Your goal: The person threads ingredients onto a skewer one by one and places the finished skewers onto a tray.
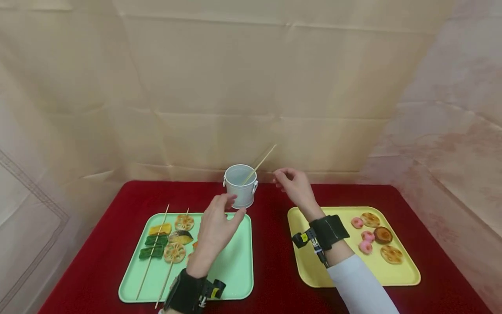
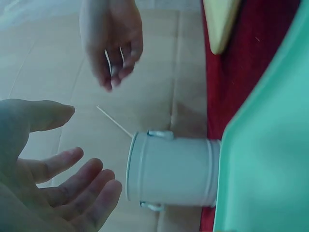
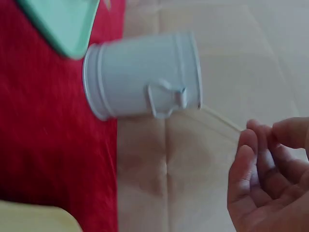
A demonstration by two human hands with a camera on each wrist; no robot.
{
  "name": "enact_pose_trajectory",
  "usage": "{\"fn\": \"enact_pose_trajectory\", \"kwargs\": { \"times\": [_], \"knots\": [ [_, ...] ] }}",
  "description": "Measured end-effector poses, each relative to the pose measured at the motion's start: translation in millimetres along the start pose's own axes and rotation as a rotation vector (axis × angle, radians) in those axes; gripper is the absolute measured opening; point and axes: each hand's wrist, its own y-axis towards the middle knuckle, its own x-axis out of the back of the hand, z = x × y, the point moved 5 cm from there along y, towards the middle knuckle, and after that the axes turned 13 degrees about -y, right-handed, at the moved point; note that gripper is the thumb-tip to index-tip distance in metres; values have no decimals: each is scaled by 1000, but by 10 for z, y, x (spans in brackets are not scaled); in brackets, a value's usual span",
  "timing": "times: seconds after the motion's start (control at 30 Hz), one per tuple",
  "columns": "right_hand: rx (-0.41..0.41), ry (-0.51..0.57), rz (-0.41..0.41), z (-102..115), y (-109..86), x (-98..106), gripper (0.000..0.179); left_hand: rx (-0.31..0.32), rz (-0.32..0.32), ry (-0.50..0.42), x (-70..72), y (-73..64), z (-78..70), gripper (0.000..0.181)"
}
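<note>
A small pale metal pail stands at the back of the table, and one thin wooden skewer leans out over its rim to the right. Just right of the pail is my right hand, raised with fingers loosely bent. In the left wrist view, the skewer's tip ends short of the right fingertips. My left hand hovers above the green tray, thumb apart and fingers relaxed, holding nothing. On that tray lie a skewer of yellow and green pieces and one with lotus root slices.
A yellow tray on the right carries a round brown mushroom-like piece, browned slices and several pink pieces. Red cloth covers the table. Behind it hangs a beige sheet. Orange food is partly hidden behind my left hand.
</note>
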Motion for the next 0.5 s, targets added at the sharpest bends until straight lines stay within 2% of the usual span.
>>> {"fn": "enact_pose_trajectory", "kwargs": {
  "times": [0.1, 0.23, 0.5],
  "knots": [
    [41, -83, -57, 56, 172, 7, 31, 33, -14, -59, -88, -9, 2, 40],
    [68, -182, -109, 136, 358, -26, 34, 72, -36, -107, -109, -30, 41, 40],
    [-23, -302, -171, 171, 566, -125, 39, 85, -84, -136, -93, -63, 84, 37]
  ]
}}
